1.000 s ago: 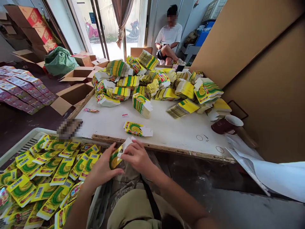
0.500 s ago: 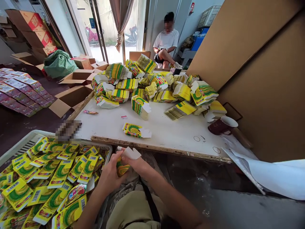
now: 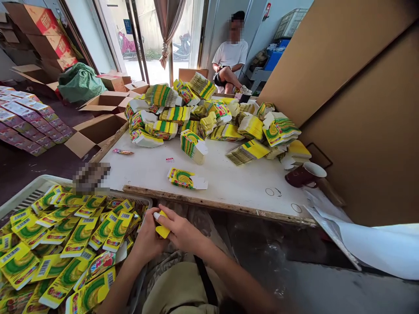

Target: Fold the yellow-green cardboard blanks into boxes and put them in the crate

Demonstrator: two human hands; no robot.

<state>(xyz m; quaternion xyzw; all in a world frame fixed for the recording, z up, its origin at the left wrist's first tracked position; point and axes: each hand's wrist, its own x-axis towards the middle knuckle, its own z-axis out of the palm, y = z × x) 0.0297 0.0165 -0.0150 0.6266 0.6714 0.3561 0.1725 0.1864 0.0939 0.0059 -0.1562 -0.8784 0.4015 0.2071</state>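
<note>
Item: one yellow carton (image 3: 163, 232), which we are gripping in our left hand (image 3: 147, 237) and right hand (image 3: 180, 230), fingers (image 3: 168, 212) curling closely around it; crate (image 3: 44, 178) standing left of them.

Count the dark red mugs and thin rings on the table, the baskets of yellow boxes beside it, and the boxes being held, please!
Dark red round mug: 1
Thin dark rings: 2
Off-white plastic slatted basket: 1
Held yellow cardboard box: 1
Total: 5
</note>
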